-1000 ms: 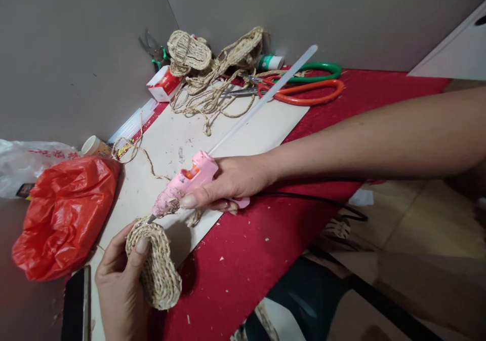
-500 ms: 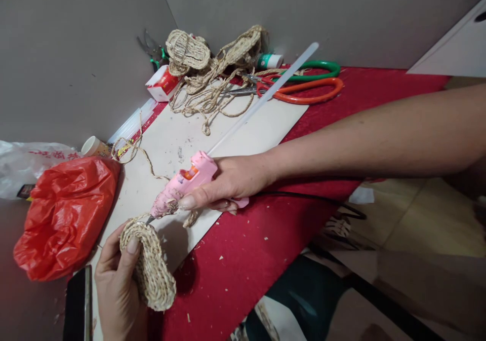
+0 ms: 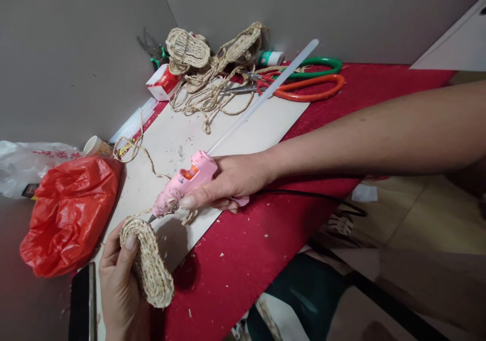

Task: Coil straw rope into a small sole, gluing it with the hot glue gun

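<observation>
A small oval sole of coiled straw braid (image 3: 154, 270) is gripped in my left hand (image 3: 123, 275), thumb on its face and fingers behind. My right hand (image 3: 228, 181) is wrapped round a pink hot glue gun (image 3: 186, 181), whose metal tip points down-left at the upper edge of the braid. Whether the tip touches it I cannot tell. A long translucent glue stick (image 3: 273, 85) juts from the gun's back end. From near the sole, a thin straw cord (image 3: 154, 166) trails up the white board (image 3: 163, 133).
At the back lie more braided straw pieces (image 3: 188, 48), scissors with orange and green handles (image 3: 311, 87), pliers (image 3: 152, 47) and a red-and-white box (image 3: 164, 82). On the left are a red plastic bag (image 3: 72, 214), a paper cup (image 3: 96, 146) and a phone (image 3: 82, 303). The gun's black cable (image 3: 307, 193) runs right.
The view has shifted slightly. My hands, the glue gun and the straw sole keep almost the same pose, with the tip still at the upper edge.
</observation>
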The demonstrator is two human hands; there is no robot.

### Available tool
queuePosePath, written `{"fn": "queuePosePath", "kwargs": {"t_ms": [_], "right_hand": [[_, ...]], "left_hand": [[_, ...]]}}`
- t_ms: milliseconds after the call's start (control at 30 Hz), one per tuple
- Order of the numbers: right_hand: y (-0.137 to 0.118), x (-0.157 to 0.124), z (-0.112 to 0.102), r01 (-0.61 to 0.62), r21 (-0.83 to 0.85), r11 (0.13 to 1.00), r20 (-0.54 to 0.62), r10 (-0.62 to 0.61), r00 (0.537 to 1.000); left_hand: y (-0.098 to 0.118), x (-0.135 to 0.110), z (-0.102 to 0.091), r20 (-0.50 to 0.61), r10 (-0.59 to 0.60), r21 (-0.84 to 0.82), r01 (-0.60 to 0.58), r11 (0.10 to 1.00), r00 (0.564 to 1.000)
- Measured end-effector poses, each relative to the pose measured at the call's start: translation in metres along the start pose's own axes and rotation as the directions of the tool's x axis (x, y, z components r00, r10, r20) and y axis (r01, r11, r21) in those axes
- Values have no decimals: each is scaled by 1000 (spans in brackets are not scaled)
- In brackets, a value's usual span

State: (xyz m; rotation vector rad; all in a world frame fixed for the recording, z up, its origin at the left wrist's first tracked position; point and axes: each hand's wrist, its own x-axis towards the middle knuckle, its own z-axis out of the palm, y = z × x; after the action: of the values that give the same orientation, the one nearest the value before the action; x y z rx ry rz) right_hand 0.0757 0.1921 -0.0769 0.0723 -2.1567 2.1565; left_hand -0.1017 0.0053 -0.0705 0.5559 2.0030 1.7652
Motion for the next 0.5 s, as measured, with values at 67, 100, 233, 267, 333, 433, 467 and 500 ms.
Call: {"fn": "queuePosePath", "kwargs": {"t_ms": [67, 100, 233, 267, 333, 433, 467, 500], "right_hand": [[1, 0, 1, 12, 10, 1000, -4, -12, 1000], [1, 0, 1, 14, 14, 1000, -8, -14, 1000], [0, -1, 1, 1, 12, 1000, -8, -1, 1000], [-1, -1, 1, -3, 6, 1000, -7, 3, 1000], [-2, -1, 1, -6, -5, 1000, -4, 5, 1000], [-2, -2, 1, 0, -12, 1000, -2, 0, 1000], [-1, -2, 1, 3, -11, 1000, -3, -3, 1000], [-1, -2, 1, 6, -9, 1000, -3, -6, 1000]], "left_hand": [[0, 0, 0, -3, -3, -4, 3, 1000, 1000], [0, 0, 0, -2, -6, -10, 6, 1000, 1000], [1, -1, 1, 0, -17, -42, 17, 999, 1000], [1, -1, 2, -3, -17, -47, 16, 999, 1000], [1, -1, 2, -14, -16, -49, 16, 999, 1000], [1, -1, 3, -19, -14, -53, 13, 999, 1000], [1, -1, 3, -16, -14, -54, 13, 998, 1000], [1, -2, 3, -14, -14, -54, 13, 998, 1000]]}}
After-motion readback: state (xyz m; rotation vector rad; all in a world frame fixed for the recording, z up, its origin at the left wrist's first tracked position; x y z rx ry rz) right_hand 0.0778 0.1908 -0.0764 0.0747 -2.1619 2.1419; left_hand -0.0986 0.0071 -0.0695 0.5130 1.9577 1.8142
